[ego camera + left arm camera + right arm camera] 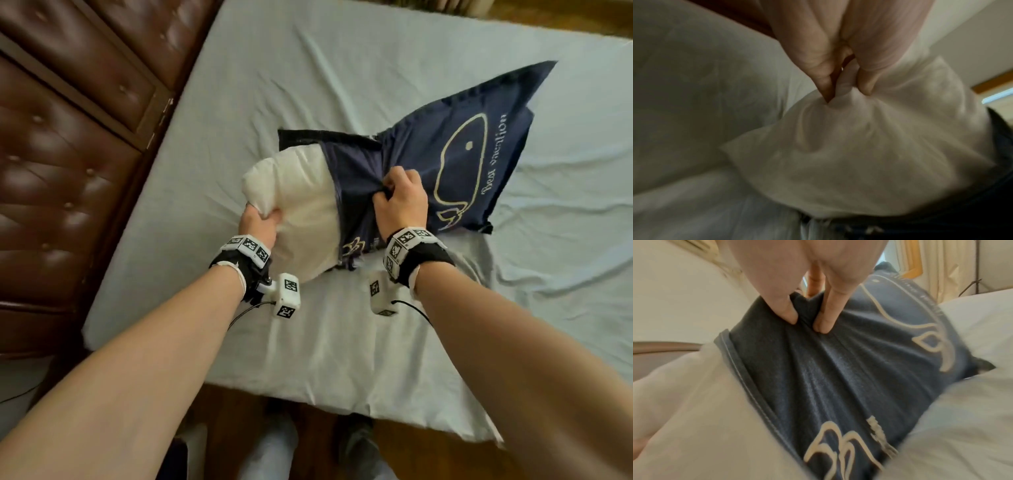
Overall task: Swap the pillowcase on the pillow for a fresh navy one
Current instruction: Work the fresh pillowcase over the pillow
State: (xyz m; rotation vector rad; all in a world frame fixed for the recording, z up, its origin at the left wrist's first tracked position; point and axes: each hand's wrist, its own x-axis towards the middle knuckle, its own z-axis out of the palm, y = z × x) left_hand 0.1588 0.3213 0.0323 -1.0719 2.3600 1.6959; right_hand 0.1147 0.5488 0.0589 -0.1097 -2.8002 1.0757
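Pillow (301, 212) lies on the bed (342, 342) near its foot edge, its white end bare and its far half inside the navy pillowcase (455, 154) with the cream whale outline. Whether the case is going on or coming off cannot be told. Either way, both grips hold only small bunches of cloth, so a hard tug could slip a hold or strain the case's hem. Left hand (258, 224) has its fingers (824, 84) pinching a tuck of pillow cover; right hand (400, 202) has its fingers (785, 309) pinching gathered navy cloth, which may drag the filling askew.
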